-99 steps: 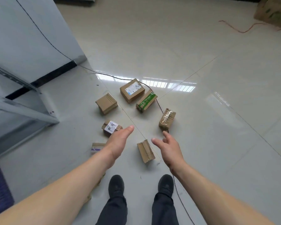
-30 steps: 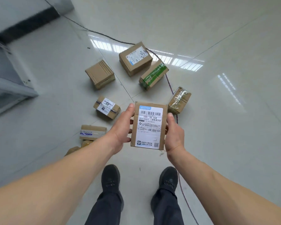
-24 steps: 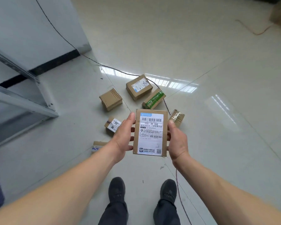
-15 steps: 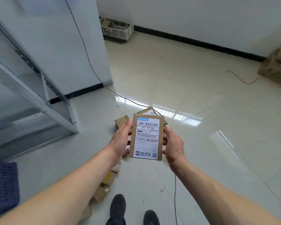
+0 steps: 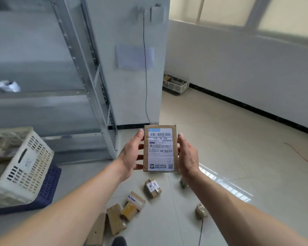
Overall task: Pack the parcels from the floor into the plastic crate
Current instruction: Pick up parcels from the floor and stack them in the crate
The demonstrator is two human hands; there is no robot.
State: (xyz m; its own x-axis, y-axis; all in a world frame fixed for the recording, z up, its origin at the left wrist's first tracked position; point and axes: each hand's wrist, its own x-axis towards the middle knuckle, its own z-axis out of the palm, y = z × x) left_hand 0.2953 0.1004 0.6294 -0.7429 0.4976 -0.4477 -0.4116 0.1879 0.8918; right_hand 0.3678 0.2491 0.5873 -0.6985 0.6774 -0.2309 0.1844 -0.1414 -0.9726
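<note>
I hold a flat brown parcel [image 5: 160, 148] with a white shipping label upright in front of me, well above the floor. My left hand [image 5: 132, 155] grips its left edge and my right hand [image 5: 187, 155] grips its right edge. A cream plastic crate [image 5: 28, 167] stands at the left on a dark blue crate [image 5: 48, 189], with parcels inside it. Several small brown parcels lie on the floor below my hands, among them a taped one [image 5: 152, 188] and a labelled one [image 5: 136, 200].
A grey metal shelving unit [image 5: 96, 82] rises at the left beside a white pillar [image 5: 130, 59] with a black cable. Another pale crate [image 5: 175, 84] sits by the far wall. An orange cord [image 5: 300, 155] lies on the tiled floor at right.
I picked the labelled parcel off the floor with both hands and straightened up. My view lifted and swung left, so the shelving and the cream crate came into sight.
</note>
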